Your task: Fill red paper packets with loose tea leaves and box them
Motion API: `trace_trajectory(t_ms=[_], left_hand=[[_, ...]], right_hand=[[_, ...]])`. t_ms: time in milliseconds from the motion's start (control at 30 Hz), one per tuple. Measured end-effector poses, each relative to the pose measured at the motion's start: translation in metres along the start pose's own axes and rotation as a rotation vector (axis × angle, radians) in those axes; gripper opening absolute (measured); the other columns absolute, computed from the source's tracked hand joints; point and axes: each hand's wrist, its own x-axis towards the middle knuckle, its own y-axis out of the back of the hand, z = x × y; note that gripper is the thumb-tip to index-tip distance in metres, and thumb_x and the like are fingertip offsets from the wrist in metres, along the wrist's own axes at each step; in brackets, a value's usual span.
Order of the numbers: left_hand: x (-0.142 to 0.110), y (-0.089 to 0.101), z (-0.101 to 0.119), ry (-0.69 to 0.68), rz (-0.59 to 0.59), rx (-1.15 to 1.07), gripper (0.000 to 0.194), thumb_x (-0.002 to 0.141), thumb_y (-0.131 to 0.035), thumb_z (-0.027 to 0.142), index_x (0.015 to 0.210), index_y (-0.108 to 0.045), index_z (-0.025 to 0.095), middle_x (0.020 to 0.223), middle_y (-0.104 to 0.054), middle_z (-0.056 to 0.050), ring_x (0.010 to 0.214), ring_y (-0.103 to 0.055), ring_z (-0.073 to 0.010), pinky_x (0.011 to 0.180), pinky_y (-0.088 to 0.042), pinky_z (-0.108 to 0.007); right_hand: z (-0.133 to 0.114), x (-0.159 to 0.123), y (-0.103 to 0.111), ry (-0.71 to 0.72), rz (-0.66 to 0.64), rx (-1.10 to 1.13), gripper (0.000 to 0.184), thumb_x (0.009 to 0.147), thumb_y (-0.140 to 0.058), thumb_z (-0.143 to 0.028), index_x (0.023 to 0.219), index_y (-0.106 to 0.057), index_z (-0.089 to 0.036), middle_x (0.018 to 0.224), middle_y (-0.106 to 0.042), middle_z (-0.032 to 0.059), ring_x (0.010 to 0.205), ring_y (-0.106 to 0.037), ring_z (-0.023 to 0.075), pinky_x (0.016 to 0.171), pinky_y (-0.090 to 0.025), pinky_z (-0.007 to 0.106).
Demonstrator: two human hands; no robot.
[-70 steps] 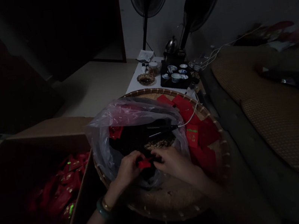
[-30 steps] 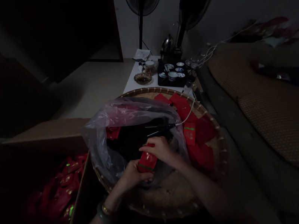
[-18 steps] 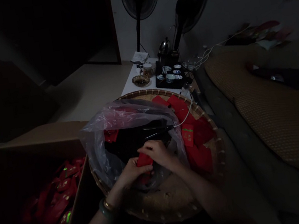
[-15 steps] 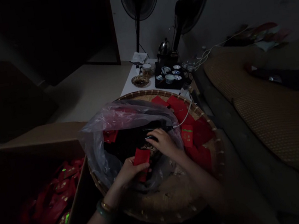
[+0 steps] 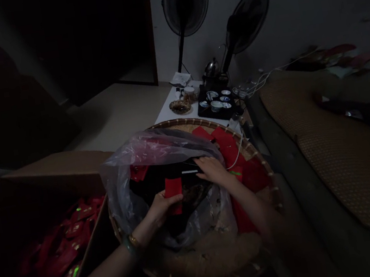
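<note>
My left hand [image 5: 163, 208] is closed on a red envelope [image 5: 173, 188], held upright over the opening of a clear plastic bag [image 5: 119, 191]. To its right, my right hand [image 5: 211, 170] is stretched out with fingers apart, at a dark flat object with a thin bright strip [image 5: 189, 171]. A white cable [image 5: 241, 150] runs near that hand; I cannot tell what the dark object is. Dark contents fill the bag, hard to make out in the dim light. Several red envelopes [image 5: 225, 141] lie on the round woven bamboo tray [image 5: 205, 266] beneath.
A cardboard box [image 5: 59, 165] with several red packets [image 5: 79, 227] stands at left. Behind the tray, a white table [image 5: 164, 112] bears a black tea tray with cups [image 5: 217, 105] and a kettle [image 5: 211, 67]. Two fans [image 5: 186, 2] stand beyond; a woven mat [image 5: 328, 153] lies at right.
My right hand has moved right and away from the left hand, its fingers spreading. The red envelope in my left hand is now more upright. The view has tilted up slightly.
</note>
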Motion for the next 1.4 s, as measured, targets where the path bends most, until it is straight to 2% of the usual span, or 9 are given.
trace_trajectory(t_ms=[100, 200, 400, 533, 633, 833, 933, 1100, 1400], left_hand=[[0.007, -0.005, -0.004, -0.003, 0.034, -0.026, 0.049, 0.042, -0.086, 0.030, 0.082, -0.066, 0.011, 0.070, -0.071, -0.007, 0.058, -0.064, -0.0170, 0.053, -0.049, -0.025], [0.010, -0.008, -0.007, -0.018, 0.046, -0.064, 0.048, 0.041, -0.086, 0.028, 0.081, -0.066, 0.011, 0.068, -0.070, -0.006, 0.058, -0.064, -0.0159, 0.055, -0.049, -0.024], [0.006, -0.007, -0.009, -0.035, 0.045, -0.062, 0.049, 0.042, -0.086, 0.029, 0.083, -0.066, 0.011, 0.070, -0.070, -0.006, 0.058, -0.063, -0.0155, 0.056, -0.048, -0.025], [0.007, -0.006, -0.008, -0.065, 0.097, -0.055, 0.049, 0.038, -0.087, 0.028, 0.078, -0.066, 0.011, 0.066, -0.068, -0.003, 0.053, -0.060, -0.0132, 0.054, -0.046, -0.024], [0.009, -0.009, -0.009, -0.086, 0.109, -0.051, 0.049, 0.038, -0.086, 0.029, 0.078, -0.066, 0.012, 0.065, -0.067, -0.002, 0.051, -0.058, -0.0124, 0.053, -0.046, -0.024], [0.017, -0.028, -0.013, -0.135, 0.032, -0.052, 0.050, 0.041, -0.086, 0.029, 0.082, -0.066, 0.011, 0.066, -0.067, -0.002, 0.052, -0.059, -0.0124, 0.053, -0.045, -0.024], [0.022, -0.039, -0.016, -0.173, -0.011, -0.050, 0.050, 0.041, -0.086, 0.029, 0.083, -0.067, 0.009, 0.066, -0.067, -0.002, 0.053, -0.058, -0.0117, 0.055, -0.044, -0.024], [0.025, -0.053, -0.016, -0.169, 0.030, -0.011, 0.048, 0.038, -0.086, 0.030, 0.078, -0.068, 0.010, 0.060, -0.065, -0.001, 0.048, -0.055, -0.0113, 0.051, -0.042, -0.023], [0.022, -0.054, -0.017, -0.116, -0.001, -0.044, 0.045, 0.040, -0.086, 0.029, 0.077, -0.069, 0.010, 0.064, -0.068, -0.004, 0.052, -0.059, -0.0129, 0.055, -0.045, -0.025]], right_hand=[[0.000, -0.007, -0.004, 0.046, 0.027, -0.075, 0.064, 0.078, -0.063, -0.032, 0.133, -0.038, -0.012, 0.108, -0.059, 0.0138, 0.097, -0.052, 0.0261, 0.082, -0.038, 0.036], [-0.007, -0.010, -0.019, 0.085, 0.076, -0.102, 0.071, 0.077, -0.062, -0.029, 0.138, -0.030, -0.013, 0.124, -0.050, 0.0167, 0.102, -0.048, 0.0275, 0.083, -0.038, 0.038], [-0.007, -0.010, -0.035, 0.089, 0.084, -0.006, 0.051, 0.084, -0.048, -0.010, 0.134, -0.040, -0.019, 0.115, -0.056, 0.0145, 0.100, -0.051, 0.0250, 0.083, -0.042, 0.038], [0.013, -0.008, -0.019, 0.082, 0.094, 0.298, 0.059, 0.075, -0.067, -0.020, 0.130, -0.044, -0.018, 0.114, -0.056, 0.0121, 0.105, -0.052, 0.0242, 0.087, -0.044, 0.037], [0.031, -0.006, 0.003, 0.088, -0.004, 0.539, 0.063, 0.066, -0.076, -0.026, 0.124, -0.052, -0.018, 0.109, -0.060, 0.0105, 0.100, -0.057, 0.0230, 0.083, -0.046, 0.034], [0.034, -0.009, 0.035, 0.086, -0.158, 0.698, 0.059, 0.059, -0.079, -0.034, 0.114, -0.062, -0.020, 0.106, -0.066, 0.0086, 0.097, -0.061, 0.0243, 0.081, -0.046, 0.033], [0.026, -0.009, 0.037, 0.063, -0.141, 0.726, 0.052, 0.060, -0.078, -0.032, 0.108, -0.066, -0.019, 0.104, -0.068, 0.0082, 0.097, -0.062, 0.0244, 0.082, -0.045, 0.032], [0.020, -0.008, 0.035, 0.016, -0.070, 0.799, 0.035, 0.065, -0.075, -0.029, 0.097, -0.071, -0.017, 0.093, -0.072, 0.0060, 0.087, -0.065, 0.0218, 0.076, -0.045, 0.028], [0.015, -0.010, 0.029, -0.044, -0.045, 0.789, 0.027, 0.067, -0.072, -0.029, 0.092, -0.072, -0.018, 0.083, -0.072, 0.0030, 0.073, -0.064, 0.0184, 0.065, -0.044, 0.026]])
